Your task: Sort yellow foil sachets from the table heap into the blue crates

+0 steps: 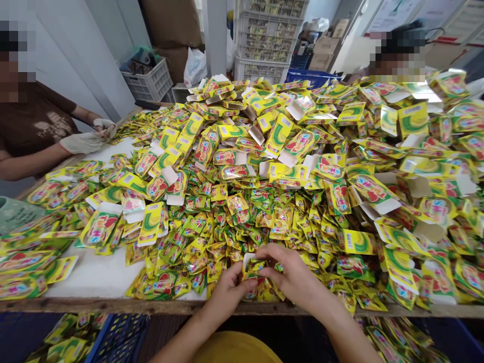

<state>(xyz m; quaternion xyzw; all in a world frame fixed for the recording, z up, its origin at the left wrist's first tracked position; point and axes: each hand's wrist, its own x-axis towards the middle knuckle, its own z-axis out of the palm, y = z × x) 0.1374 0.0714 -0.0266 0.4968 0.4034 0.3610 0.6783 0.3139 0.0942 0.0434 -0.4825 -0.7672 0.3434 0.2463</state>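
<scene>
Wooden bench [113,305] right across the view, and it's buried. A great heap of yellow-green sachets [234,222] runs down the middle. Flat and part-folded cartons [287,151] in the same colours are piled over the top and out to the right. Bare white bench top shows only at the near left.

Down at the near edge, both hands are on one small carton [252,266]. The left hand [227,290] comes up from below, thumb and fingers curled in and pinching the carton's left side. The right hand [297,276] arches over from the right, fingers bent, tips closed on the carton's top and right side. The carton sits between the two with its white flap open at the top left and sachets showing inside. It's just above the loose sachets at the bench's front edge; whether it touches them or is lifted clear, I cannot tell.

Over on the left, a co-worker [41,123] in a brown top wears white gloves [81,142], hands together over the bare patch of bench.

Along the back there's a white crate [149,80] at the left and a stack of white crates [268,35] in the centre. A white bag [194,65] sits between them, and cardboard boxes [325,48] are off to the right.

Below the bench is a blue crate [121,335], with more sachets lying just beside it on the left.
</scene>
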